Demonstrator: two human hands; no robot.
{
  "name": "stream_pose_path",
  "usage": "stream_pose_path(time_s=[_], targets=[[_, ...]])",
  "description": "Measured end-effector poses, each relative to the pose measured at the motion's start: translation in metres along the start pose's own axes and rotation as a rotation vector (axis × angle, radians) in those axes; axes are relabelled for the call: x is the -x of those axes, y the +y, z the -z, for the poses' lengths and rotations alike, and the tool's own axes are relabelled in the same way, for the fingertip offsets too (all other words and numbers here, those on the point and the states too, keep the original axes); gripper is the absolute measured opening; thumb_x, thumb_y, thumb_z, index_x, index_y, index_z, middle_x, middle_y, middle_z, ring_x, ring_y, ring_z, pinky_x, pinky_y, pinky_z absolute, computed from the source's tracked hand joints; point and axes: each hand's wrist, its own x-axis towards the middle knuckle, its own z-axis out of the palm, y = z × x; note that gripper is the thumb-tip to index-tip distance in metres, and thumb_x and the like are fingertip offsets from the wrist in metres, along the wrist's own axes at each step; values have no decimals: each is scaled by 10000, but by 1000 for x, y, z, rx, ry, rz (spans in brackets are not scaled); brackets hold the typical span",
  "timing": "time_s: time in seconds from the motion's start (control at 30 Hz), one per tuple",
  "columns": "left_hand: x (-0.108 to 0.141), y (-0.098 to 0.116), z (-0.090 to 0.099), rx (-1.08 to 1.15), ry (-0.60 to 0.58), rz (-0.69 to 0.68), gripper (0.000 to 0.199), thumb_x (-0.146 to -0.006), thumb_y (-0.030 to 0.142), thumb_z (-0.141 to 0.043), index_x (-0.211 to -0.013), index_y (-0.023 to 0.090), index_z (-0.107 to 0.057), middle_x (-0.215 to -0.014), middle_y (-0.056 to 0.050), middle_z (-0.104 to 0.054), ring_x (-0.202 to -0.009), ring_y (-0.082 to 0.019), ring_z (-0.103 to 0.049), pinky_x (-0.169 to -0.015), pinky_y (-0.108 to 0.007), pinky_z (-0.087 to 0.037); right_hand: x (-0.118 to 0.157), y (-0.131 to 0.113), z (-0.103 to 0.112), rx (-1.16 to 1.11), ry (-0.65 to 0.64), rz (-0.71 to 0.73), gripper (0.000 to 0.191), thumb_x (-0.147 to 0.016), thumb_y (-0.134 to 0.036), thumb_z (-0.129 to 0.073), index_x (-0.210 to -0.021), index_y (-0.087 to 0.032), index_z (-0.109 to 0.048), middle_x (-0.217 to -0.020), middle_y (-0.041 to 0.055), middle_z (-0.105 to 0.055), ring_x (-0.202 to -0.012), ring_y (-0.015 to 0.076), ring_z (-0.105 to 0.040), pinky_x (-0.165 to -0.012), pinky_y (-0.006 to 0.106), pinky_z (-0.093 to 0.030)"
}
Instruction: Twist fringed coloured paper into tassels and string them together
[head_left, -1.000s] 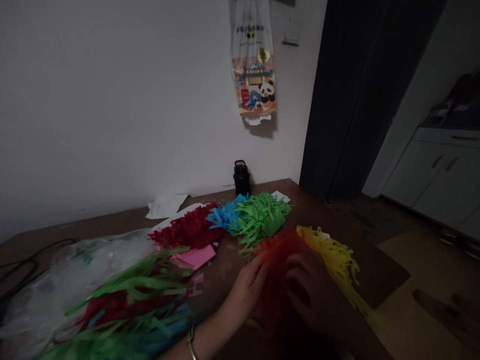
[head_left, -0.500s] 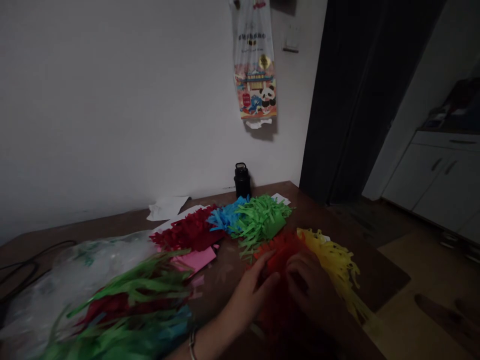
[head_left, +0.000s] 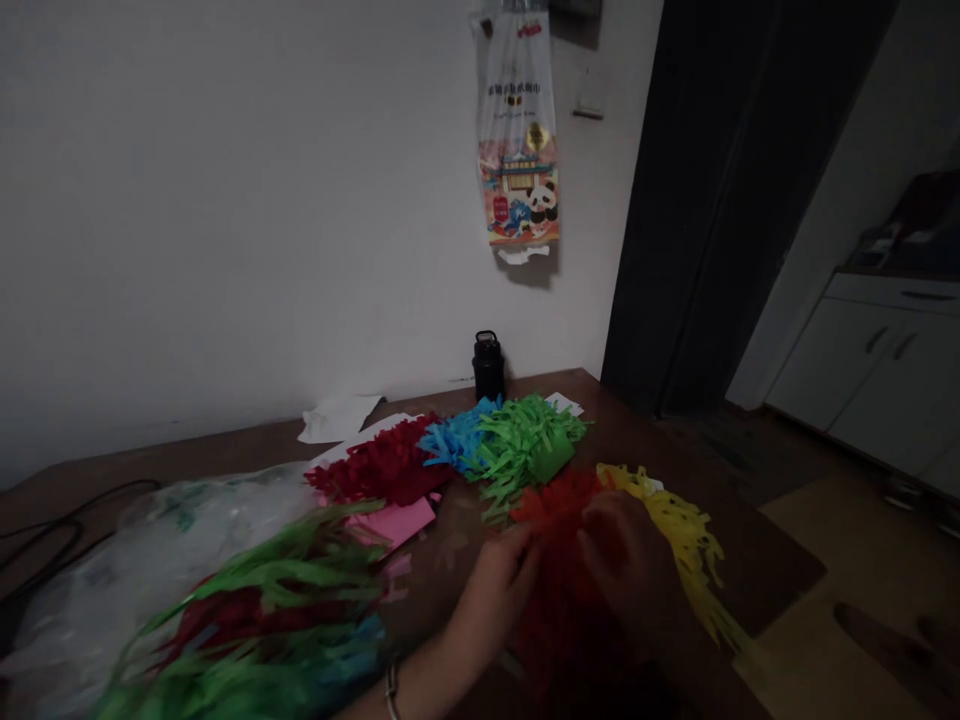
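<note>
Red-orange fringed paper (head_left: 559,500) lies between my two hands at the front of the brown table. My left hand (head_left: 499,575) has its thumb and fingers pinched together at the paper's left side. On the right, my right hand (head_left: 634,550) has curled fingers pinching the same paper near its upper edge. Yellow fringed paper (head_left: 686,525) is just right of my right hand. Behind the hands lie green fringed paper (head_left: 532,440), blue fringed paper (head_left: 457,437) and dark red fringed paper (head_left: 386,462). The lower part of the red-orange paper is dim and blurred.
Loose green strips (head_left: 292,565) and a clear plastic bag (head_left: 187,550) cover the table's left side, beside black cable (head_left: 75,520). Pink paper (head_left: 397,522) lies nearby. A black bottle (head_left: 488,367) stands by the wall under a hanging tissue pack (head_left: 521,150).
The fingers of my left hand have closed from a spread pose onto the red-orange paper. My right hand has moved slightly up, still at the paper. The view has shifted a little.
</note>
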Motion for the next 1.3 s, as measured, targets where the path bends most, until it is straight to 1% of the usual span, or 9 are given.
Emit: stream_pose_path(time_s=[0.13,0.33,0.47,0.57,0.67,0.8,0.9,1.1,1.3], targets=[[1,5,-1,-98,13,-21,248,-907,198,-442,-840,174,-679,-812,-66,-719,-736,-207,-642,-671,-274,-470,9,-14,-2,225,-151,215,459,-840,-203,-583,-1283,-202,-464,-1239,122,-551,-1147,298,-498,-1013,526,-364],[2,10,-4,-249,-13,-75,260,-925,189,-414,-882,191,-670,-856,-85,-726,-758,-207,-666,-699,-279,-500,9,-20,-17,516,-82,303,410,-865,-86,-446,-1266,-106,-527,-1179,174,-622,-1091,313,-556,-980,561,-372],[0,7,-2,-382,-18,-113,279,-923,161,-403,-913,186,-681,-871,-107,-731,-804,-240,-683,-742,-324,-522,7,-8,-22,484,-78,346,359,-894,-49,-401,-1188,-103,-600,-1156,175,-672,-1104,300,-591,-1029,567,-344],[0,2,1,-457,-51,-167,317,-898,119,-434,-1104,191,-664,-1010,-121,-738,-918,-274,-688,-813,-383,-536,1,-2,-15,323,-165,206,334,-888,-60,-403,-1073,-147,-668,-1069,135,-719,-1015,283,-644,-998,536,-395],[2,-4,2,-517,-74,-214,448,-883,96,-455,-1308,187,-567,-1030,-139,-733,-913,-300,-690,-800,-439,-557,-7,-2,-4,234,-224,49,299,-907,-129,-405,-939,-185,-697,-926,94,-743,-839,255,-686,-800,428,-508],[4,-11,2,-551,-74,-284,607,-876,54,-459,-1454,231,-397,-1278,-144,-638,-1097,-289,-624,-901,-451,-541,-19,-2,9,152,-223,-108,301,-931,-224,-411,-842,-204,-699,-787,49,-740,-689,209,-684,-637,310,-497],[3,-17,3,-599,-31,-412,605,-902,45,-457,-1452,290,-390,-1460,-113,-489,-1268,-276,-500,-991,-448,-492,-26,4,13,61,-178,-218,321,-930,-293,-422,-795,-206,-701,-758,38,-736,-688,204,-684,-635,291,-501],[-4,-20,11,-665,157,-690,398,-938,118,-489,-1314,237,-545,-1408,-154,-512,-1227,-298,-476,-940,-473,-478,-31,25,23,-83,-8,-431,334,-878,-370,-459,-898,-187,-738,-910,78,-757,-844,251,-698,-742,328,-531],[1,-14,10,-581,243,-711,384,-904,76,-493,-1269,181,-548,-1243,-159,-581,-1108,-280,-512,-879,-436,-440,-30,32,28,-148,93,-545,364,-855,-397,-473,-927,-174,-752,-929,86,-757,-863,265,-685,-760,330,-514]])
